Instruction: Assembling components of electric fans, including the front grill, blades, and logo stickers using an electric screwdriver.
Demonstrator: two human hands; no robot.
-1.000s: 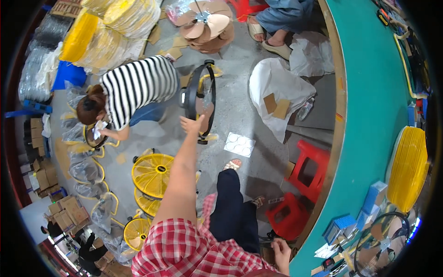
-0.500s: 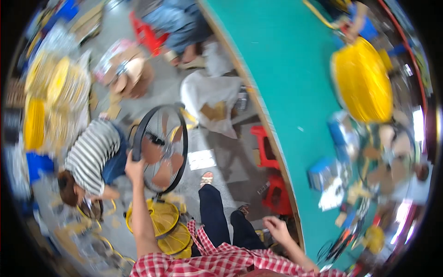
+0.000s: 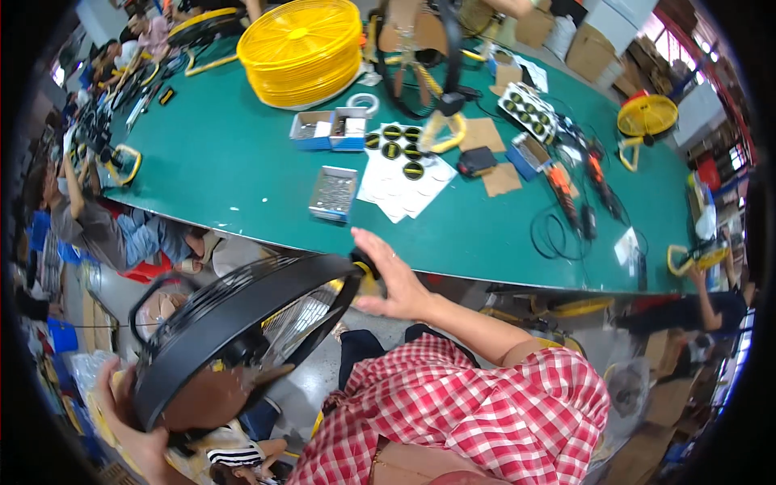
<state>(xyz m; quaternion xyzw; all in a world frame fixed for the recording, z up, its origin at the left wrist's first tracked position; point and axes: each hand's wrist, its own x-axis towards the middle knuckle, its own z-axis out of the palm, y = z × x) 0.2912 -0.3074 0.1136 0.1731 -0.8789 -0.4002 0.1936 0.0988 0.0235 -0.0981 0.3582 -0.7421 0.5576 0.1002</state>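
Observation:
A large fan with a black round rim (image 3: 218, 323) and brown blades (image 3: 206, 398) is held tilted in front of me, above the floor beside the table. My left hand (image 3: 133, 416) grips the rim at its lower left, thumb and fingers on either side. At the fan's opposite end, a black knob (image 3: 364, 260) lies by the palm of my right hand (image 3: 398, 279). That hand's fingers stretch out with the thumb apart; whether it bears any weight I cannot tell.
On the green table (image 3: 242, 182) are stacked yellow fan guards (image 3: 299, 52), another fan (image 3: 416, 56), a box of small parts (image 3: 333, 194), black round labels (image 3: 392, 149) and orange power screwdrivers (image 3: 563, 190). Co-workers sit to the left; one person crouches below the fan.
I have turned toward the table, which now lies across the front. The fan has come up closer and tilted over in my left hand, and my right hand has reached its far end.

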